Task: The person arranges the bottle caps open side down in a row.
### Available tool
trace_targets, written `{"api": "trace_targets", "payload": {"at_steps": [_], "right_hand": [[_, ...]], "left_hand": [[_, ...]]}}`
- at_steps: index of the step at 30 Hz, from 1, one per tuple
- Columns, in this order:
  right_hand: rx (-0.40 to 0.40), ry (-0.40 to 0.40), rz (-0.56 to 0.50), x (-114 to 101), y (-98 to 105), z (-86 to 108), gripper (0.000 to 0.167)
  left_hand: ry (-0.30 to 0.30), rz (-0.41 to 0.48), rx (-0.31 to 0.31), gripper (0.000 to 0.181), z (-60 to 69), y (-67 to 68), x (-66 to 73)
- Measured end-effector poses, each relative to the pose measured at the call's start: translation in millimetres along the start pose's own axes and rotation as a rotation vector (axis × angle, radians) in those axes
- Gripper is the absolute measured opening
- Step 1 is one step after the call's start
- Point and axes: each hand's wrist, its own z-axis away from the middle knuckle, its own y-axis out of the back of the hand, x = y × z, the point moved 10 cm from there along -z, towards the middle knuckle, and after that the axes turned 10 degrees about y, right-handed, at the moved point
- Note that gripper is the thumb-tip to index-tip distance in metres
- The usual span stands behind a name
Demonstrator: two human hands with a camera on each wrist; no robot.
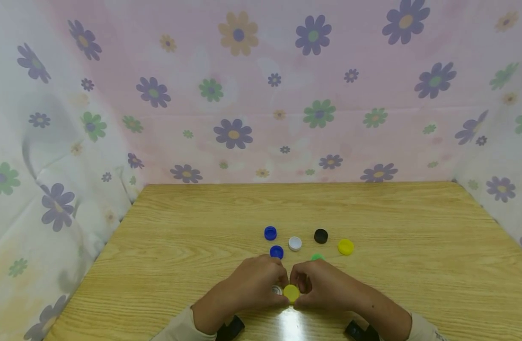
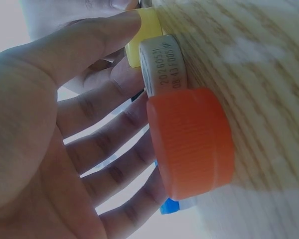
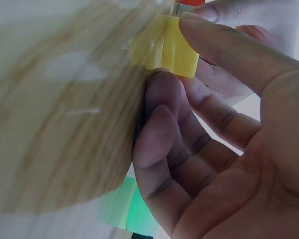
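Observation:
A yellow bottle cap (image 1: 291,293) lies on the table, with my right hand (image 1: 329,284) pinching it between thumb and fingers. Right beside it is a white bottle cap (image 2: 162,64) with printed digits on its side. My left hand (image 1: 256,284) curls round the white cap, its thumb tip close to the yellow one. An orange bottle cap (image 2: 192,144) stands beside the white cap in the left wrist view, near the left fingers; my left hand hides it in the head view. A green cap (image 3: 129,206) sits beyond my right fingers.
Farther back on the wooden table (image 1: 192,222) lie two blue caps (image 1: 270,233), another white cap (image 1: 295,244), a black cap (image 1: 321,236) and a second yellow cap (image 1: 346,246). Flowered cloth (image 1: 261,94) borders the table at the back and sides.

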Motion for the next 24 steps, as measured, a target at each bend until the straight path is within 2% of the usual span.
{"api": "trace_targets", "payload": {"at_steps": [5,12,15,17,20,24], "right_hand": [[0.001,-0.006,0.006,0.8,-0.3,0.2,0.027],[-0.016,-0.031,0.042,0.5,2.3,3.5,0.032],[-0.005,-0.024,0.047,-2.0,9.6,4.7,0.031],[0.025,-0.021,0.054,-4.4,17.9,3.7,0.026],[0.089,-0.022,0.061,-8.3,31.7,-0.8,0.018],[0.170,-0.014,0.101,-13.0,45.8,-10.0,0.014]], "left_hand": [[-0.002,-0.007,0.000,0.021,0.2,-0.5,-0.1],[-0.036,-0.003,0.011,0.029,-0.1,2.7,-1.8],[0.012,0.063,0.004,0.027,-2.6,9.1,-10.1],[0.056,0.106,0.021,0.024,-4.9,16.4,-17.4],[0.106,0.144,0.079,0.019,-8.0,29.3,-27.7],[0.126,0.125,0.159,0.017,-11.3,41.9,-34.7]]}}
